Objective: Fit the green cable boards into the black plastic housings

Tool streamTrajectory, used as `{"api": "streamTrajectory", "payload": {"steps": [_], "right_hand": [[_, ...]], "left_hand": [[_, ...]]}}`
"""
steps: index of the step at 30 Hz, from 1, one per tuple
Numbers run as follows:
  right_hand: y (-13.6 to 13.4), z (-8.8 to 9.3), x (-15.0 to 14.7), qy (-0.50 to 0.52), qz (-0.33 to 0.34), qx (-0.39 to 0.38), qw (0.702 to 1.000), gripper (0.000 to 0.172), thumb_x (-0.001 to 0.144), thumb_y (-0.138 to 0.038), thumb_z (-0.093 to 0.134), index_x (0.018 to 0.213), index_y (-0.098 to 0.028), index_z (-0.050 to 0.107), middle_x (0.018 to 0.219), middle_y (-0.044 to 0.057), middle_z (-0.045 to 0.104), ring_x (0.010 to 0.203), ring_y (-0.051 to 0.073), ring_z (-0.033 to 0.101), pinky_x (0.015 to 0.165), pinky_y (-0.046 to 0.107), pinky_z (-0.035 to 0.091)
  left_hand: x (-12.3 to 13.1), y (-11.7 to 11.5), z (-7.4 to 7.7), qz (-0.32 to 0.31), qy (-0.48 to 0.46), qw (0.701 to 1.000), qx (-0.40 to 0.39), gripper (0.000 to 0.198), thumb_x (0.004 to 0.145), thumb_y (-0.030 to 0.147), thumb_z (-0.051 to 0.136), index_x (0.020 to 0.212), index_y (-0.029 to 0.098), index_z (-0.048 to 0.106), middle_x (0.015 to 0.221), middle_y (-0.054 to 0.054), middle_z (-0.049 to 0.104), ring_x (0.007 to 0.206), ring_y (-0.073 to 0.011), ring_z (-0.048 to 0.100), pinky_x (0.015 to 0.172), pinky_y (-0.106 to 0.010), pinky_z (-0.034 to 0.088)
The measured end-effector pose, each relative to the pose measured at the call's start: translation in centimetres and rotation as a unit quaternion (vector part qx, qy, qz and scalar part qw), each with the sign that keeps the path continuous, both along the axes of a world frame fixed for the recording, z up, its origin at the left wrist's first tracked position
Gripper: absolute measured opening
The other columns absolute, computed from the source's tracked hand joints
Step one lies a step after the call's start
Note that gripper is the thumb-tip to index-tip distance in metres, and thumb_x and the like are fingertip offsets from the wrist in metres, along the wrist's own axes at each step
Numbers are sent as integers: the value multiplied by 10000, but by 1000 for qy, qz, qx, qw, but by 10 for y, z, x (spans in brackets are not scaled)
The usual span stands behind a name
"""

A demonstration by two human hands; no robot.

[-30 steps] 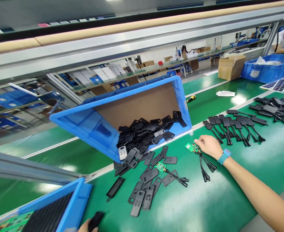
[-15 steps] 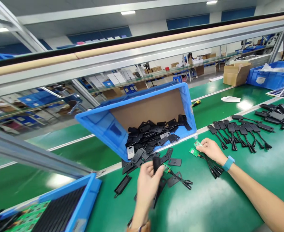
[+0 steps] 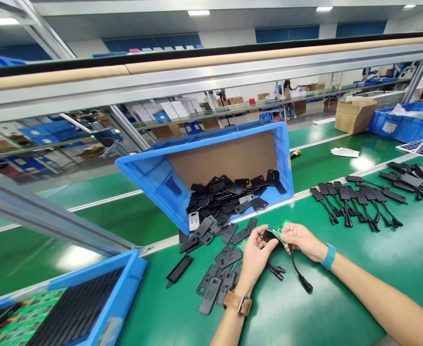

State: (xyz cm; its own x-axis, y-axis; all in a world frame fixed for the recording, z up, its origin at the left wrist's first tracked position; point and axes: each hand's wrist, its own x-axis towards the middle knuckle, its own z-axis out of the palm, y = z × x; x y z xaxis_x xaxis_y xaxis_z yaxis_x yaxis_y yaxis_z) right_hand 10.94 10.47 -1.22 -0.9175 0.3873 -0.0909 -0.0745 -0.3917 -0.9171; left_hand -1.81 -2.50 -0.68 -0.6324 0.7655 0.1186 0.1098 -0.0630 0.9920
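My left hand [image 3: 255, 254], with a brown strap at its wrist, is closed on a black plastic case [image 3: 269, 235]. Pinched in my right hand [image 3: 300, 240] is a green circuit board [image 3: 277, 231], from which a black cable [image 3: 297, 270] with a plug hangs over the bench. The two hands are close together, board at the case; whether it sits inside I cannot tell. Another cable bunch [image 3: 276, 272] lies below, partly hidden by my left hand. Loose flat black covers [image 3: 210, 294] lie left of that hand. One open black case [image 3: 180, 270] lies farther left.
A tipped blue crate [image 3: 139, 166] with black covers stands behind my hands. Another blue bin [image 3: 134, 278] with boards and black cases is at lower left. Finished-looking cabled black units [image 3: 344, 194] lie at right. A metal frame [image 3: 70, 235] slants in at left.
My left hand has moved right with the black case. My right hand has moved left and down with a circuit board, so both hands now meet. The view has shifted slightly.
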Motion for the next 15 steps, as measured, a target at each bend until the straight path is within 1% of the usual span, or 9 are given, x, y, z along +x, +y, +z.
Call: {"api": "streamTrajectory", "payload": {"steps": [2, 4, 6, 8, 9, 11, 13, 15], "right_hand": [[-5, -3, -2, 11, 17, -22, 1000, 494, 722, -542, 809, 888, -197, 497, 629, -29, 632, 526, 115, 563, 527, 234, 464], [-9, -3, -2, 29, 10, -25, 999, 489, 740, -534, 800, 919, -196, 495, 654, -16, 655, 549, 124, 582, 544, 242, 463], [-13, -1, -2, 44, -20, -12, 999, 486, 753, -536, 791, 935, -196, 495, 668, -13, 664, 555, 126, 586, 551, 247, 460], [-17, 1, -2, 48, -61, 11, 997, 482, 761, -545, 782, 928, -195, 497, 654, -17, 660, 546, 125, 580, 549, 250, 456], [-19, 1, -2, 47, -79, 25, 995, 480, 763, -552, 779, 917, -194, 499, 643, -18, 656, 540, 125, 577, 546, 252, 454], [-24, -1, -5, 39, -102, 55, 993, 478, 767, -567, 769, 898, -191, 505, 635, -9, 660, 536, 132, 584, 537, 254, 448], [-29, -5, -7, 33, -100, 78, 991, 476, 775, -583, 753, 890, -191, 510, 653, 10, 675, 547, 147, 609, 530, 258, 447], [-31, -8, -8, 29, -84, 92, 992, 462, 797, -590, 726, 894, -192, 512, 668, 22, 684, 560, 164, 631, 532, 265, 452]], "left_hand": [[-1, 0, 1, 11, -94, 995, 41, 490, 735, 361, 786, 1163, 197, 614, 1036, -62, 648, 952, -188, 611, 871, -309, 472], [-1, 0, 3, 11, -181, 980, 86, 439, 794, 411, 733, 1151, 182, 617, 998, -61, 648, 933, -180, 610, 870, -310, 469], [0, 0, 6, -5, -277, 952, 128, 392, 832, 431, 688, 1110, 162, 626, 942, -59, 635, 891, -180, 613, 836, -321, 481], [4, 0, 8, -27, -350, 925, 146, 356, 826, 414, 699, 1052, 146, 634, 906, -53, 610, 821, -164, 603, 762, -306, 488], [7, 1, 8, -40, -366, 918, 146, 341, 824, 401, 709, 1030, 140, 635, 883, -44, 594, 767, -144, 584, 711, -286, 480], [14, 3, 6, -69, -364, 919, 133, 336, 826, 389, 721, 1026, 135, 631, 779, -7, 546, 640, -102, 509, 613, -250, 437], [20, 3, 3, -84, -335, 932, 112, 377, 822, 396, 733, 1069, 133, 623, 663, 41, 466, 555, -81, 422, 561, -236, 399], [24, 3, 1, -81, -309, 943, 89, 438, 806, 422, 749, 1104, 128, 619, 611, 69, 409, 523, -73, 371, 538, -228, 377]]}}
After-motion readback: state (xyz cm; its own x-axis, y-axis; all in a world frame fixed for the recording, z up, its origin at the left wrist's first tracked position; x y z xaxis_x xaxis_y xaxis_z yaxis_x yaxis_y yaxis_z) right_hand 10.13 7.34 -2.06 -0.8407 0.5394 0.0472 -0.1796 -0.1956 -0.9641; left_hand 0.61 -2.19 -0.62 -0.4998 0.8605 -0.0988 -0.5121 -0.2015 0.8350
